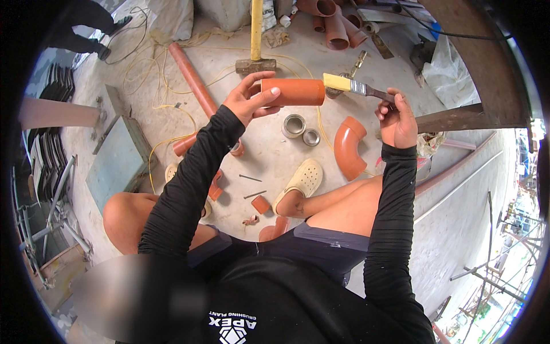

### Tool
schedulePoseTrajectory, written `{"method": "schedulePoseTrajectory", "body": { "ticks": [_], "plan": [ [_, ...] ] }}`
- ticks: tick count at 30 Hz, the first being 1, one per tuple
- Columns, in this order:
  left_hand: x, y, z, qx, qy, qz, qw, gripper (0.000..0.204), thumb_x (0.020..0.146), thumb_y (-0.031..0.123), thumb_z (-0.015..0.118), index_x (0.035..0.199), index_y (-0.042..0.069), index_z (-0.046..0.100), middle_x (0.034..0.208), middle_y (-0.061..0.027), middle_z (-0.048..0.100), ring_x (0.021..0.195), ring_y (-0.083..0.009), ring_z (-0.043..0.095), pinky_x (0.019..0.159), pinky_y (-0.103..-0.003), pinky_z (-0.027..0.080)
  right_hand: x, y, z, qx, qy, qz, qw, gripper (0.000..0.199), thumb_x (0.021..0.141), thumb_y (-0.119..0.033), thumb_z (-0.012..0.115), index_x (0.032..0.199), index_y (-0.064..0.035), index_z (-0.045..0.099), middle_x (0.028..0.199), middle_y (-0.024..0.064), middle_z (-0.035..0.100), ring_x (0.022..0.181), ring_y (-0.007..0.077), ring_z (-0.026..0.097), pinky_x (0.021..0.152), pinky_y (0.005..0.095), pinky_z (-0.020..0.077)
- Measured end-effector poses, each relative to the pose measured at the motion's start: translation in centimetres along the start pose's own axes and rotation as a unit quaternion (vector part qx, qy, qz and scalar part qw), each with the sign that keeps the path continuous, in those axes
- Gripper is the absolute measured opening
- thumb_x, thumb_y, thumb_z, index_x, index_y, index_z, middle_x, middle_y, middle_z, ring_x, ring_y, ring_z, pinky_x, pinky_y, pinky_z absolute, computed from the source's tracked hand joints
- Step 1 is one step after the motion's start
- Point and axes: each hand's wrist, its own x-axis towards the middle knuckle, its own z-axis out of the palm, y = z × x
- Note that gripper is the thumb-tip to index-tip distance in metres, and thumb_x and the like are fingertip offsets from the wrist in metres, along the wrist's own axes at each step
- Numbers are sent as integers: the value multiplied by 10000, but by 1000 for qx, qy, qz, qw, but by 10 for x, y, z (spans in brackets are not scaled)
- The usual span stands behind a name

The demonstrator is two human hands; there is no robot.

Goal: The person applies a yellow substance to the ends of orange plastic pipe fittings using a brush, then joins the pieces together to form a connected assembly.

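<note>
My left hand (245, 103) is closed round one end of a short orange plastic pipe (299, 93), held level above the floor. In my right hand (399, 126) is the dark handle of a paintbrush (356, 87). Its pale yellow bristles point left, right by the pipe's open right end; whether they touch it I cannot tell. Below the pipe, an open metal can (294, 125) stands on the floor beside a smaller round tin (311, 137). An orange pipe elbow (348, 150) lies to their right.
A sledgehammer (255, 66) with a yellow handle stands ahead. Left lie a long orange pipe (193, 77), a yellow cord (154, 103) and a grey-blue slab (119, 163). Loose pipes (337, 34) are piled far right. Another person's legs (80, 28) show far left.
</note>
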Motion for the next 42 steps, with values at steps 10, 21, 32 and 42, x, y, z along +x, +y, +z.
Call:
{"method": "schedulePoseTrajectory", "body": {
  "ticks": [10,21,32,42],
  "plan": [
    [5,2,-8,-15,9,-5,1000,639,882,258,772,1385,36,447,1313,-168,516,1139,-268,633,944,-368,599,-2,3,4,-24,-41,-6,999,283,1053,-222,516,1224,0,551,933,64,587,841,145,512,722,304,413],
    [-1,3,-15,2,-96,44,994,632,834,39,778,1376,130,466,1370,-103,482,1223,-243,555,980,-391,574,0,5,2,-29,-23,0,999,280,1057,-226,508,1211,2,559,918,63,589,825,137,511,717,302,409],
    [3,-2,-19,9,-96,75,992,416,843,70,778,1213,73,587,1303,-106,528,1167,-235,586,950,-380,577,2,6,0,-34,7,17,999,270,1057,-211,503,1181,14,586,899,55,590,807,133,521,696,299,411],
    [2,-1,-18,6,-67,55,996,535,829,83,805,1299,93,548,1309,-96,571,1129,-196,596,943,-354,547,-3,4,3,49,-2,27,998,291,1043,-249,537,1192,-5,592,919,53,577,825,136,474,718,294,393]
  ]
}}
